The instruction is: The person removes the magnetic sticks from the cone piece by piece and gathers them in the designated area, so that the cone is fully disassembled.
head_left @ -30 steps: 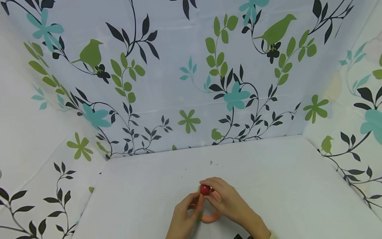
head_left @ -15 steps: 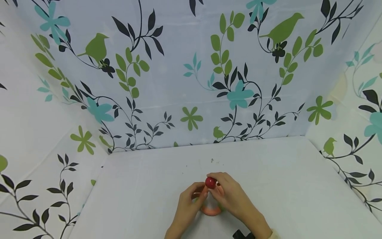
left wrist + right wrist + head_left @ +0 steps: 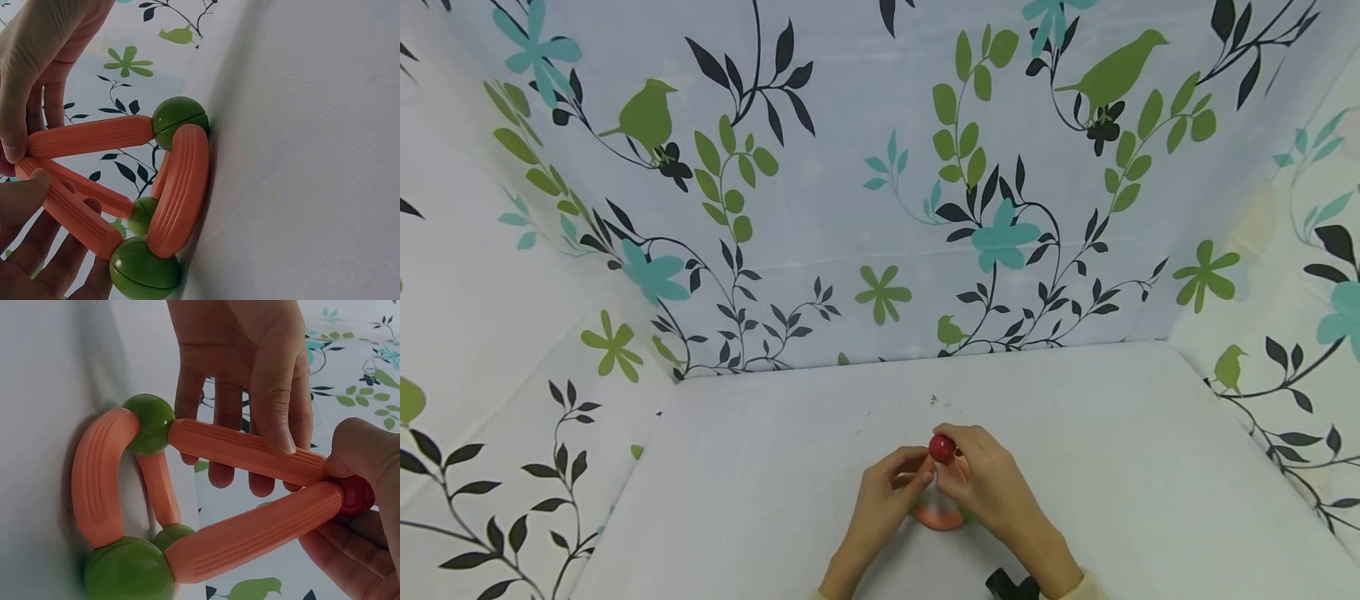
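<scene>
A pyramid-like frame of orange ribbed rods (image 3: 90, 137) (image 3: 250, 531) and green balls (image 3: 179, 119) (image 3: 149, 424) stands on the white table; curved orange rods form its base. At its peak is a red ball (image 3: 942, 448) (image 3: 355, 495). My right hand (image 3: 996, 483) (image 3: 369, 487) pinches the red ball, where straight rods meet. My left hand (image 3: 883, 496) (image 3: 37, 231) holds one straight rod near its upper end, with the thumb on one side and the fingers behind.
The white table (image 3: 760, 467) spreads around the hands, with small dark specks (image 3: 934, 400) beyond them. A black object (image 3: 1011, 586) is by the right wrist. Patterned cloth (image 3: 820, 208) hangs behind and at both sides.
Both hands and the red ball have shifted slightly up and right in the head view. The orange frame now appears more upright beneath the ball.
</scene>
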### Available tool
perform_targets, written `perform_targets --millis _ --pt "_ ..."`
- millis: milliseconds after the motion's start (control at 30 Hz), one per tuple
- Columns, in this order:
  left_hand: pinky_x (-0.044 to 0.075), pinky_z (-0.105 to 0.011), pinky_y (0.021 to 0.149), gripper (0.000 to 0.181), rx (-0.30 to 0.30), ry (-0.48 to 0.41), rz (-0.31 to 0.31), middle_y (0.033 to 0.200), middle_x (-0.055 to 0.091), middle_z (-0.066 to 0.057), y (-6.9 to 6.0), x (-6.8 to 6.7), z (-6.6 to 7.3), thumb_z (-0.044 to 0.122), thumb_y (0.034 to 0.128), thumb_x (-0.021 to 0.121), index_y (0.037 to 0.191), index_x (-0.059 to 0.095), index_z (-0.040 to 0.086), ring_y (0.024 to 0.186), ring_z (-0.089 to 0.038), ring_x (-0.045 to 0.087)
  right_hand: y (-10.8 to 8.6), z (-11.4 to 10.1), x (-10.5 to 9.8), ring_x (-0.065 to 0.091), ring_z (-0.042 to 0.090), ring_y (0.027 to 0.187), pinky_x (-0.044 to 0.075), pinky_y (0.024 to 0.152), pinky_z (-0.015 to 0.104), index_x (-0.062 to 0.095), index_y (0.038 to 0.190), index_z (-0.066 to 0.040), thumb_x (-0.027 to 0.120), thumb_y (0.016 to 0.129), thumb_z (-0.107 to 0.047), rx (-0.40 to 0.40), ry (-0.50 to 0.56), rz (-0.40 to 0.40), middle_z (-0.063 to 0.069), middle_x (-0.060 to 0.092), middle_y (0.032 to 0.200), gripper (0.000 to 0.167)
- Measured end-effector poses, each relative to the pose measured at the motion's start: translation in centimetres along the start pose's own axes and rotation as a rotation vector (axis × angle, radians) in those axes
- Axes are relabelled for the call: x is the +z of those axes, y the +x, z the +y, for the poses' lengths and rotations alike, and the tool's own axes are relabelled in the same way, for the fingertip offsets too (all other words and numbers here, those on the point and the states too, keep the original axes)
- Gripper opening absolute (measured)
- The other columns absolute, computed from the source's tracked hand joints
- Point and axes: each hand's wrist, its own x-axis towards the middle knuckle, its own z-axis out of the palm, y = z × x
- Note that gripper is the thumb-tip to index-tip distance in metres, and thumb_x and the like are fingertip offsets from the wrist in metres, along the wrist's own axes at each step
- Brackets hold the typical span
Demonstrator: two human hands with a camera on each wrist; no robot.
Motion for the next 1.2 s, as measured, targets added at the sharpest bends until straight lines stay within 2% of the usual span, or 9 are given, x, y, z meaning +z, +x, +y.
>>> perform_targets --millis 133,267,467,567,733,933,1067,1200 --pt "0.06 -0.029 0.09 0.024 0.004 -0.001 -0.014 0.122 0.077 -0.001 0.13 0.13 -0.01 0.026 0.099 0.072 0.123 0.073 0.02 0.105 -0.014 0.074 -0.19 0.22 0.25 0.069 0.013 0.092 0.061 0.077 0.024 0.07 0.118 -0.005 0.086 0.072 -0.005 -0.025 0.004 0.041 0.006 0.072 0.106 0.049" --pt "0.06 -0.029 0.091 0.024 -0.017 0.003 -0.009 0.12 0.077 0.004 0.22 -0.04 -0.04 0.027 0.0981 0.073 0.121 0.073 0.022 0.105 -0.011 0.073 -0.18 0.19 0.72 0.066 0.013 0.091 0.059 0.075 0.022 0.069 0.118 -0.005 0.084 0.071 -0.004 -0.04 -0.015 0.054 0.006 0.071 0.105 0.049" --pt "0.06 -0.029 0.091 0.025 -0.004 0.007 -0.026 0.12 0.077 0.002 0.37 -0.21 -0.1 0.028 0.0986 0.072 0.123 0.073 0.019 0.106 -0.011 0.073 -0.04 0.12 1.0 0.066 0.014 0.089 0.06 0.074 0.024 0.069 0.117 -0.003 0.084 0.068 -0.002 -0.076 -0.078 0.082 0.007 0.072 0.102 0.051" --pt "0.06 -0.028 0.09 0.026 0.003 0.013 -0.022 0.12 0.077 -0.001 0.34 -0.19 -0.21 0.027 0.0988 0.072 0.123 0.073 0.018 0.106 -0.013 0.073 -0.04 0.03 0.97 0.067 0.015 0.091 0.061 0.076 0.026 0.069 0.117 -0.003 0.085 0.068 -0.003 -0.084 -0.094 0.074 0.008 0.072 0.103 0.051" --pt "0.06 -0.027 0.089 0.026 -0.021 0.001 -0.017 0.12 0.077 -0.003 0.1 -0.05 -0.35 0.027 0.098 0.073 0.122 0.073 0.017 0.106 -0.015 0.074 -0.17 -0.13 0.88 0.068 0.017 0.093 0.062 0.078 0.028 0.068 0.117 -0.003 0.087 0.067 -0.004 -0.101 -0.117 0.065 0.008 0.072 0.103 0.053" --pt "0.059 -0.026 0.091 0.027 -0.042 -0.012 -0.017 0.12 0.077 -0.003 0.13 -0.1 -0.26 0.029 0.0978 0.074 0.123 0.072 0.017 0.106 -0.013 0.073 -0.01 -0.12 0.91 0.068 0.017 0.093 0.062 0.078 0.028 0.069 0.115 -0.003 0.086 0.067 -0.004 -0.13 -0.131 0.078 0.007 0.073 0.102 0.051" --pt "0.059 -0.025 0.09 0.026 -0.059 -0.014 -0.02 0.119 0.077 -0.003 -0.09 -0.22 -0.19 0.027 0.0974 0.074 0.122 0.073 0.017 0.106 -0.012 0.073 -0.23 -0.4 0.74 0.069 0.017 0.094 0.062 0.078 0.028 0.069 0.116 -0.004 0.084 0.07 -0.004 -0.119 -0.157 0.06 0.006 0.073 0.104 0.048" --pt "0.059 -0.025 0.089 0.025 -0.045 -0.012 -0.018 0.116 0.078 -0.004 0.14 -0.24 -0.09 0.024 0.0969 0.075 0.12 0.073 0.017 0.105 -0.015 0.074 -0.1 -0.56 0.34 0.07 0.018 0.097 0.062 0.08 0.029 0.07 0.116 -0.004 0.082 0.071 -0.003 -0.117 -0.18 0.051 0.007 0.073 0.108 0.047"
